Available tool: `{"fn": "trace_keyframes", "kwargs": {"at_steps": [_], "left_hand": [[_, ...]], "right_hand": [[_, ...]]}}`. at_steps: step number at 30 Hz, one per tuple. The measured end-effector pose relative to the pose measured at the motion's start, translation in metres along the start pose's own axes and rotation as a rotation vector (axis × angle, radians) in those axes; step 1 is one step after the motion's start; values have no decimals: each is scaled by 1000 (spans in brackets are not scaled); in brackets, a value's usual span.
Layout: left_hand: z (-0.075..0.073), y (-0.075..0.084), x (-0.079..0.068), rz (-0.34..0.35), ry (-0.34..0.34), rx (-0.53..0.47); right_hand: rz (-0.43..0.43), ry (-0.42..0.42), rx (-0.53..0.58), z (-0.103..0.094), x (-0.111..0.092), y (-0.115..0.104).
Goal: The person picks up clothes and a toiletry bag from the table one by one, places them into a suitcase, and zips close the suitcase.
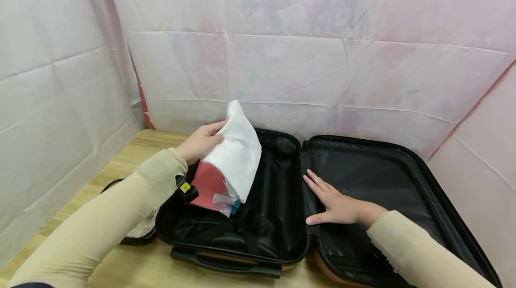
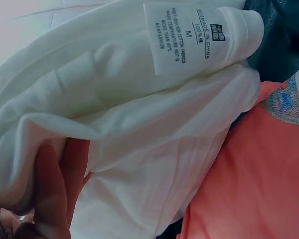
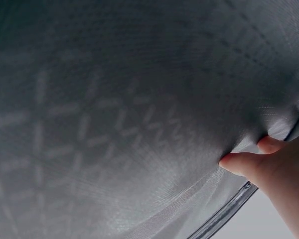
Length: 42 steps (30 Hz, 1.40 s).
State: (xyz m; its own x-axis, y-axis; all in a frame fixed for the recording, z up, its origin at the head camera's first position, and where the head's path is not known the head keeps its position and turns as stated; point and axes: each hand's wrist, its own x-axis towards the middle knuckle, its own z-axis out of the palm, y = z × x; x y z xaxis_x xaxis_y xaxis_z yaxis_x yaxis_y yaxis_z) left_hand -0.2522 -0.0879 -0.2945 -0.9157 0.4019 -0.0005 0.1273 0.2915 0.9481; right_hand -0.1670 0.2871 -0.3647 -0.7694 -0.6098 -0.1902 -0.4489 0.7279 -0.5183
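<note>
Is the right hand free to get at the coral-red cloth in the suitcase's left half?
Probably yes: the right hand lies flat on the black lining, holding nothing, and open lining lies between it and the coral-red cloth.

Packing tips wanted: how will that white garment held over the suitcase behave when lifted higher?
Probably floppy: the white garment droops in soft folds from the left hand. Likely light, since a pinch at one edge carries it. Its label reads cotton, so it should not slip easily from the grip.
</note>
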Motion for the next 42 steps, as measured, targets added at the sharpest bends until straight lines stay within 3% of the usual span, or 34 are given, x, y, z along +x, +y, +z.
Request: {"fn": "trace_keyframes", "kwargs": {"at_steps": [12,24,33,42], "left_hand": [[4,-15,-5,14,-10,-11],[-7,-36,-19,-16,-7,-65],[-19,-55,-31,-125,31,-42],[-23,-57,-31,-346,-77,-26]], "right_hand": [[-3,5,4,0,-1,-2],[-4,2,-5,-1,0,-6],[-7,-1,-10,-2,0,-7],[-12,2,-7,-2,1,-6]]}}
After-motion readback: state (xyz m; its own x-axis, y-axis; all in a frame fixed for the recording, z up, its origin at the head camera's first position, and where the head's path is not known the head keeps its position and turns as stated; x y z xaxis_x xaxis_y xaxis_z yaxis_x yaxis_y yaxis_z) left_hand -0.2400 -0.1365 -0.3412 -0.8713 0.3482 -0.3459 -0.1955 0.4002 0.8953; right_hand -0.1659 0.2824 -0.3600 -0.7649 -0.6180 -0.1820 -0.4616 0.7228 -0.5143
